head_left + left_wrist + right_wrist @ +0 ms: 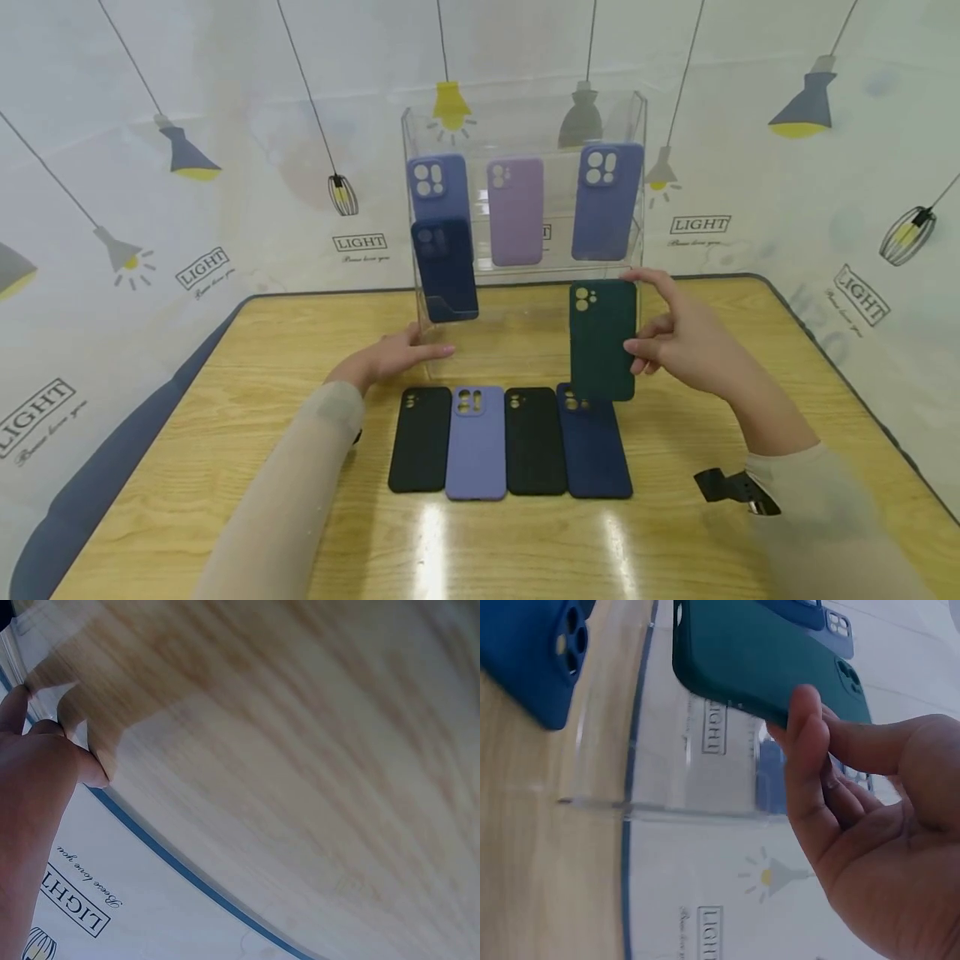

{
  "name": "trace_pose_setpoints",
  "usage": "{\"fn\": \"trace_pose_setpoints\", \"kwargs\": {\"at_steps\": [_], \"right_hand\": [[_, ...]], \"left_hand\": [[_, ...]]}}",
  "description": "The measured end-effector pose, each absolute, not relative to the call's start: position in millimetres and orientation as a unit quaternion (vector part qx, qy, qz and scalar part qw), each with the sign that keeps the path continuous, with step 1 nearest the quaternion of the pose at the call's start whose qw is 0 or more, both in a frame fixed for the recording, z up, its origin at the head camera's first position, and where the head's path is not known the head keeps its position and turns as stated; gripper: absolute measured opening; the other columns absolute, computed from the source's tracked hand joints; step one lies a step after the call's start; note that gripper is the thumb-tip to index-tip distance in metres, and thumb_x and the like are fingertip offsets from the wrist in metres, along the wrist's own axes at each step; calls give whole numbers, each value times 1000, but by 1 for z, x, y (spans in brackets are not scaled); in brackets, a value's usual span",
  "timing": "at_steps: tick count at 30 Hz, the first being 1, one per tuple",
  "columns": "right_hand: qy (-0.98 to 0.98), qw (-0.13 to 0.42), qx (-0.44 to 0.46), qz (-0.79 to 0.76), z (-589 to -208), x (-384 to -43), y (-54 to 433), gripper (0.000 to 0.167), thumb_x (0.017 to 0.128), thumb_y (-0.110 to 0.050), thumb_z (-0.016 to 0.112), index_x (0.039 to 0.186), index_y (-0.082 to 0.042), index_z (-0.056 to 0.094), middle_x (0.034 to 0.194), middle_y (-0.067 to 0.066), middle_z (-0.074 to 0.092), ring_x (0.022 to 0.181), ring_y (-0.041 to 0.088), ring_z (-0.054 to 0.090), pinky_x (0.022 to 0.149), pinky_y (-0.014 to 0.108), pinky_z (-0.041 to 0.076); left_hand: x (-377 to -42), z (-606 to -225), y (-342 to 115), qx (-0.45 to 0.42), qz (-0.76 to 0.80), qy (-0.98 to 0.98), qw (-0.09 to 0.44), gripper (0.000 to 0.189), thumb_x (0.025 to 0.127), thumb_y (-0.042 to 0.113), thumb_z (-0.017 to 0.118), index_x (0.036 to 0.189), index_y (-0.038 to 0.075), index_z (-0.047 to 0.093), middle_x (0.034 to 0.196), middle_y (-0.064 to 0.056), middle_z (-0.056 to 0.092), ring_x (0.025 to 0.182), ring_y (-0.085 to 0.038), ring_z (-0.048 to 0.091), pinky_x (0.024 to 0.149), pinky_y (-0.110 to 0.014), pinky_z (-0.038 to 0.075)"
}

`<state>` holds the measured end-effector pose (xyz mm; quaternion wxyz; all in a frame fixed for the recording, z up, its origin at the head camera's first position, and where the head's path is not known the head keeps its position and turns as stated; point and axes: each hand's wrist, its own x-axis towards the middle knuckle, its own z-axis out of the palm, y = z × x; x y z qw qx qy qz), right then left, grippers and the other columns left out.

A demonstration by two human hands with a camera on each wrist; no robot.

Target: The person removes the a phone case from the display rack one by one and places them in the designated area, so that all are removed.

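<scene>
My right hand [678, 342] holds a dark green phone case [602, 337] upright by its right edge, thumb in front and a finger at the top corner. In the right wrist view, the same green case [757, 660] is pinched between thumb and fingers. The case stands before the lower right of a clear display stand [525, 325] and overlaps a dark blue case [600, 458] on the table. At the stand's lower left edge, my left hand [390, 354] grips its side, thumb across the front. A navy case [447, 275] leans in the stand just above that hand.
Higher on the stand are a blue-violet case [437, 187], a pink-lilac case [516, 212] and another blue-violet case [606, 204]. Flat on the wooden table [240, 400] lie a black case [420, 442], a lavender case [476, 450] and a second black case [535, 446], side by side.
</scene>
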<state>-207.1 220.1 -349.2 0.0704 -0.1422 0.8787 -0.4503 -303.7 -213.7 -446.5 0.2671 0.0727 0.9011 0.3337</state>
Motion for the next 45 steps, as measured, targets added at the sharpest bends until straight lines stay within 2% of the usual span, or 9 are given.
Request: {"fn": "trace_pose_setpoints", "kwargs": {"at_steps": [6, 11, 18, 34, 45], "right_hand": [[839, 163, -104, -508, -370, -200, 259, 94, 102, 0, 65, 171, -27, 8, 92, 20, 78, 81, 35, 78, 75, 42, 66], [823, 234, -79, -511, -385, -195, 280, 95, 100, 2, 63, 171, -21, 4, 92, 19, 78, 81, 35, 77, 79, 45, 66], [815, 297, -59, -494, -406, -196, 293, 91, 100, 2, 62, 170, -15, 7, 83, 17, 75, 78, 34, 77, 75, 45, 66], [806, 347, -39, -478, -435, -199, 293, 92, 100, -3, 67, 170, -12, 8, 80, 13, 74, 71, 25, 76, 66, 38, 65], [804, 363, -45, -469, -435, -198, 292, 92, 99, -6, 71, 170, -12, 11, 78, 15, 73, 64, 23, 74, 63, 37, 64]], "left_hand": [[-305, -443, -214, 77, 331, 903, 264, 126, 81, 92, 60, 174, 28, 2, 182, -10, 4, 168, -39, 4, 132, -67, 13], [-306, -438, -214, 77, 331, 903, 262, 126, 82, 92, 60, 174, 28, 3, 182, -10, 4, 168, -39, 4, 132, -67, 13], [-308, -438, -214, 78, 336, 902, 261, 128, 80, 93, 61, 174, 27, 3, 182, -11, 7, 168, -38, 8, 132, -67, 16], [-305, -444, -215, 73, 340, 899, 266, 130, 79, 93, 61, 174, 27, 1, 182, -10, 5, 168, -37, 6, 133, -66, 15], [-302, -444, -214, 72, 342, 899, 265, 129, 82, 91, 62, 174, 25, 1, 182, -11, 6, 168, -36, 8, 133, -64, 16]]}}
